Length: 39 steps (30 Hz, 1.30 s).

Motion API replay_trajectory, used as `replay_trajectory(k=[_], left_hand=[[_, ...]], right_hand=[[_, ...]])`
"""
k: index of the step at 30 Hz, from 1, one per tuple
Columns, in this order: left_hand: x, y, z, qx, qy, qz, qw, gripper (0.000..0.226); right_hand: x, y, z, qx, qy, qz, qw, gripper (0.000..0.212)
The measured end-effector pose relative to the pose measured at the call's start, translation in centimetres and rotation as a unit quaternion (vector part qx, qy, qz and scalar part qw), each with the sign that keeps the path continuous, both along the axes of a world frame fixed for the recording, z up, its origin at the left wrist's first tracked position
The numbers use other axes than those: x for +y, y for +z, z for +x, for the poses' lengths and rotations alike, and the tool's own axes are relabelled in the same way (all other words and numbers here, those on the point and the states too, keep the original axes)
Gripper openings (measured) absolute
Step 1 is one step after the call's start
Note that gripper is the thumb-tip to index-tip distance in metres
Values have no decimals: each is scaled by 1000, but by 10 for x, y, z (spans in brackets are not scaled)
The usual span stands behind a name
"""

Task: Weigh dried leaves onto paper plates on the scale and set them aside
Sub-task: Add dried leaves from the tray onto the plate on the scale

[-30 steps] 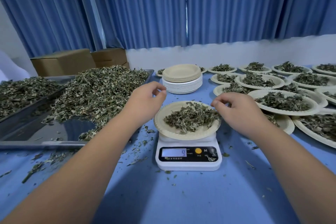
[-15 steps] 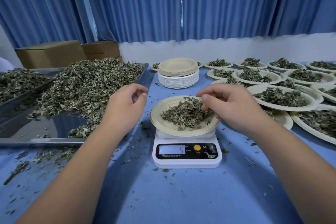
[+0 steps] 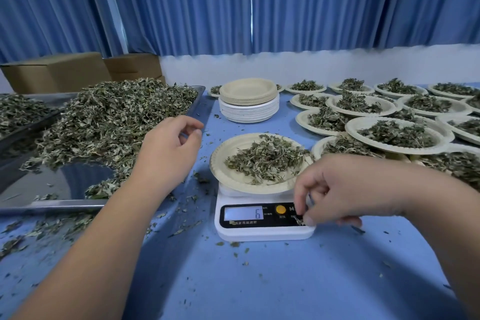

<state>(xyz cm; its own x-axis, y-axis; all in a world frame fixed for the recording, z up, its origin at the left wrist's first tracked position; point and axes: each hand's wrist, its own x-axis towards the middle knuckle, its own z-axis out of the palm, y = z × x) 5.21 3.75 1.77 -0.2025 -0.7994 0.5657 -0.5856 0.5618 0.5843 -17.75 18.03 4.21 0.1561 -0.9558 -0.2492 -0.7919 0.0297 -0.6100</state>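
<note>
Your right hand [image 3: 345,189] pinches a leaf scrap [image 3: 300,220] on the scale [image 3: 259,232] panel, near right of the paper plate [image 3: 220,171] of dried leaves [image 3: 265,158] on its platform; lift it without pressing; your left hand [image 3: 168,148] hovers loosely curled, empty, beside the tray [image 3: 52,206]; read the display [image 3: 244,213] afterwards.

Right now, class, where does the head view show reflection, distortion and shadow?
Head view: the tray reflects blue; the wide lens bows the wall edge; shadow lies on the table under the left forearm; the scale digit is sharp, the leaf scrap the right hand pinches blurry.
</note>
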Motion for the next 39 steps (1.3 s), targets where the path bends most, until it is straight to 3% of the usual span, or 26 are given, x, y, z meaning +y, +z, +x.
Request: replay_trajectory(k=[9,27,30,33,36,39], left_hand=[[0,0,2,3,8,8,1000,15],[1,0,4,-1,13,28,1000,15],[0,0,4,2,12,31,999,15],[-1,1,7,9,23,37,999,17],[-4,4,13,27,47,49,997,19],[-9,6,27,44,89,84,992,20]], right_hand=[[2,-1,14,132,-12,13,991,9],[7,2,20,110,11,21,994,7],[8,7,17,28,9,-32,999,11],[1,8,12,-58,-54,-189,979,15],[-8,1,8,-19,-118,-297,947,21],[-13,-9,7,22,-132,-291,947,22]])
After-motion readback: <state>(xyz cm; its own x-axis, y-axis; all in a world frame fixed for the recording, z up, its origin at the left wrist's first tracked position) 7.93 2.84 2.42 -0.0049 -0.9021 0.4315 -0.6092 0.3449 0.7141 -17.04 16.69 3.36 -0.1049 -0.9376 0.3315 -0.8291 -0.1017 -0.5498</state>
